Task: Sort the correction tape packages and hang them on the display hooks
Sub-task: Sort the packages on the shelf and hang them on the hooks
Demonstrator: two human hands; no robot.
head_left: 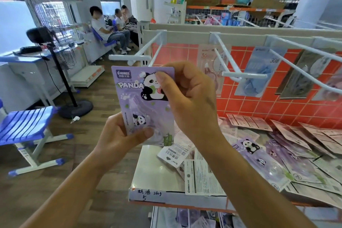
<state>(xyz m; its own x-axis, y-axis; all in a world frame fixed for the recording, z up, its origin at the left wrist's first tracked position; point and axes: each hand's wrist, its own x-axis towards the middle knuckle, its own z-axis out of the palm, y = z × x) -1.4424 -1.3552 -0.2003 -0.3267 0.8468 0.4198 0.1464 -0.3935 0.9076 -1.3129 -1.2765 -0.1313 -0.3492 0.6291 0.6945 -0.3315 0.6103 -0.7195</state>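
Note:
A purple panda correction tape package (137,101) stands upright in front of me, held by both hands. My left hand (120,135) grips its lower edge, thumb across the front. My right hand (187,94) pinches its top right corner. An empty white display hook (146,50) juts out just above the package. Further right, another hook (229,61) carries a pink package (209,68), and a blue package (259,72) hangs beside it. Several loose packages (262,155) lie scattered on the white shelf (153,174) below.
Red tiled back panel (240,105) behind the hooks. More hooks with grey packages (303,72) at right. A blue chair (27,127) and a fan stand (74,105) occupy the floor at left. People sit on a bench (109,25) far back.

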